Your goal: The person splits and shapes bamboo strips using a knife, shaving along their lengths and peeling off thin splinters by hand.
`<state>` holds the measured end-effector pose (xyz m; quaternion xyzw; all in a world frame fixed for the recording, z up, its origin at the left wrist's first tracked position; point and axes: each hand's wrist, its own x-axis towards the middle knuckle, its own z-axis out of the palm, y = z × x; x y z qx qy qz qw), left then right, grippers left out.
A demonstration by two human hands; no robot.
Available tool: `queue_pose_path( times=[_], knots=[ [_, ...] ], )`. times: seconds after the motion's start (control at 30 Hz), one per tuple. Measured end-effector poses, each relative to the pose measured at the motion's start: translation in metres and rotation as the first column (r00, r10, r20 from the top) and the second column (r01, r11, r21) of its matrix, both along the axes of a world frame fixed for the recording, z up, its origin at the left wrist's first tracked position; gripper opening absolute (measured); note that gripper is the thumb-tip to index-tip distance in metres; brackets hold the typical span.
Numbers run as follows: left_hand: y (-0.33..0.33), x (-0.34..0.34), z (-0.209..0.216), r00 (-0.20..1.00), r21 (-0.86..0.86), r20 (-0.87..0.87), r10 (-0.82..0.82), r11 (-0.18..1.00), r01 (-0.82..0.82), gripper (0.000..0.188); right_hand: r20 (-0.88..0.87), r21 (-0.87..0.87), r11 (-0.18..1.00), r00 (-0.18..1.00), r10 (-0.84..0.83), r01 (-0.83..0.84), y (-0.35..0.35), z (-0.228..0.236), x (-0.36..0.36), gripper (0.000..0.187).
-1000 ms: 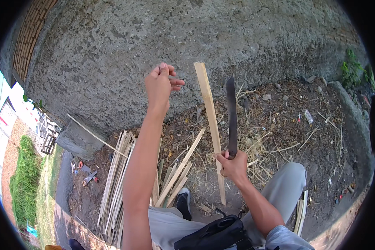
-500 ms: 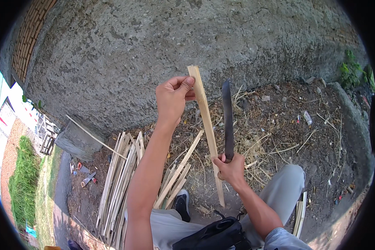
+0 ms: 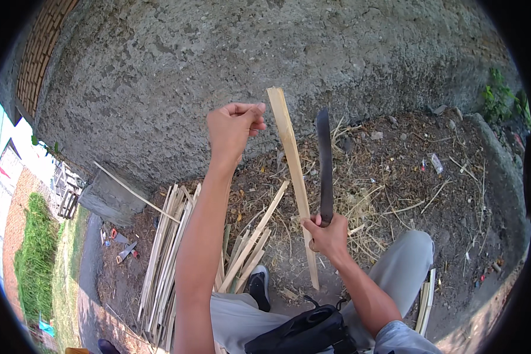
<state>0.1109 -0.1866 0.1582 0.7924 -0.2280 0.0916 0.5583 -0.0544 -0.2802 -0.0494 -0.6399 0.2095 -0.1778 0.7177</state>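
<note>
My right hand (image 3: 329, 237) is wrapped round the handle of a machete (image 3: 325, 159), whose dark blade points up and away from me. The same hand also steadies a long pale bamboo strip (image 3: 294, 156) between thumb and fingers. The strip stands tilted left of the blade, its wide end at the top and its narrow end down by the ground. Just left of that top end, my left hand (image 3: 233, 127) is apart from the strip, thumb and fingertips drawn together in a pinch. Whether anything small sits in that pinch cannot be made out.
A pile of split strips (image 3: 165, 253) lies at my left, with shorter pieces (image 3: 251, 259) by my shoe (image 3: 258, 289). A rough grey wall (image 3: 336, 53) rises ahead. Shavings (image 3: 360, 206) litter the soil. Farther left are a concrete block (image 3: 109, 197) and a saw (image 3: 125, 252).
My left hand has let go of the strip's top and moved a little left. The strip and machete stay in my right hand, almost where they were.
</note>
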Motion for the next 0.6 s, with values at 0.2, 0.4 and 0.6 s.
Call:
queue_pose_path(
  times=[0.2,0.4,0.6],
  knots=[
    [0.009,0.008,-0.032,0.961,0.065,-0.252,-0.114,0.989,0.134,0.066,0.005,-0.020,1.000,1.000,0.010,-0.010,0.000,-0.011,0.002,0.031],
    [0.006,-0.005,-0.018,0.944,-0.027,-0.242,-0.225,0.974,0.225,0.048,0.010,-0.013,1.000,1.000,-0.001,0.001,-0.001,-0.015,0.006,0.033],
    [-0.003,-0.009,-0.006,0.992,-0.012,0.069,-0.109,0.994,0.110,0.018,-0.022,0.037,0.999,1.000,0.017,-0.016,0.004,-0.003,0.006,0.034]
  ],
)
